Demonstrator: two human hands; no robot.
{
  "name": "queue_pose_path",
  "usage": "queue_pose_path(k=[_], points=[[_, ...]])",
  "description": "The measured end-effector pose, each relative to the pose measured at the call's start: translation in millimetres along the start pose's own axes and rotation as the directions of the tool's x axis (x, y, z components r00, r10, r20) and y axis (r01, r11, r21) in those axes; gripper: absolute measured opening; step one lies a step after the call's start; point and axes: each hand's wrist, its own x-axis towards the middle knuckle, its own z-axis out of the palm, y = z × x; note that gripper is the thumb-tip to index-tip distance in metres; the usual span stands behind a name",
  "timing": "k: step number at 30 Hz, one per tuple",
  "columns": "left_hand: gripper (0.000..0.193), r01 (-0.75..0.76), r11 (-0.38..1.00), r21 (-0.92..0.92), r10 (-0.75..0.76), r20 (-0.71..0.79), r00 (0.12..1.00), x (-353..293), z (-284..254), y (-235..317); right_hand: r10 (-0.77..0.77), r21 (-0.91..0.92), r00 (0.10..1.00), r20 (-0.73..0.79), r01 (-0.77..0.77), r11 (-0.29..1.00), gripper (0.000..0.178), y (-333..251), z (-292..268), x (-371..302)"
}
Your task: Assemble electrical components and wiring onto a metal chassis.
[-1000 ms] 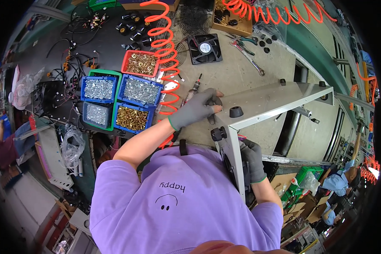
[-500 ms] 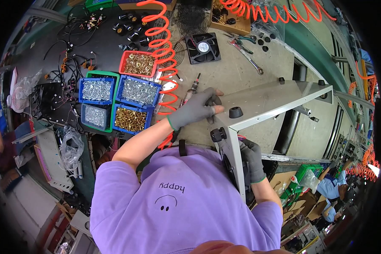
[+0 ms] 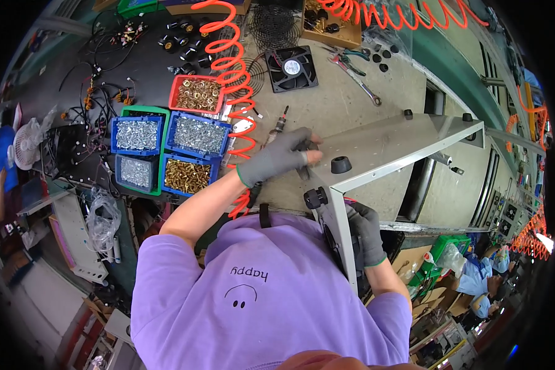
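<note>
A grey metal housing [image 3: 393, 143] with black rubber feet [image 3: 341, 164] stands tilted in front of me. A black ribbed knob [image 3: 316, 197] sits at its near corner. My left hand [image 3: 277, 161], in a grey glove with bare fingertips, is at the left edge of the housing. Its fingers are curled together by a dark part I cannot make out. My right hand [image 3: 367, 233], also gloved, reaches inside behind the near panel [image 3: 340, 225] and grips the housing; its fingertips are partly hidden, with a small red spot beside them. A screwdriver [image 3: 277, 128] lies beyond my left hand.
Blue bins of screws [image 3: 137, 134] and a red bin of brass washers [image 3: 197, 94] stand left. A coiled orange air hose [image 3: 233, 77] hangs over the bench. Farther back are a black fan [image 3: 291, 68], a wrench [image 3: 365, 89] and a carton [image 3: 332, 28]. People work at the far right.
My left hand has shifted slightly left and its fingers have moved a little at the housing's edge. The right hand and the housing keep nearly the same place.
</note>
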Motion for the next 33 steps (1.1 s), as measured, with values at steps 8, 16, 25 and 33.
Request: queue_pose_path(k=[8, 16, 25, 33], points=[[0.025, -0.030, 0.993, -0.113, 0.023, -0.061, 0.998, 0, 1, 9, -0.026, -0.013, 1.000, -0.009, 0.026, 1.000, 0.020, 6, -2, 4], [0.022, -0.004, 1.000, -0.013, 0.005, 0.069, 0.998, 8, -6, 5, -0.029, -0.029, 1.000, -0.002, 0.029, 0.999, 0.021, 3, -3, 2], [0.029, -0.168, 0.765, 0.621, 0.153, 0.078, 0.985, 16, -2, 2, 0.004, -0.093, 0.999, 0.044, 0.000, 0.996, 0.021, -7, -3, -5], [0.017, -0.022, 0.884, 0.468, 0.064, -0.073, 0.995, 6, 10, 23, -0.165, -0.338, 0.873, 0.459, 0.344, 0.876, 0.025, -21, -34, 18]])
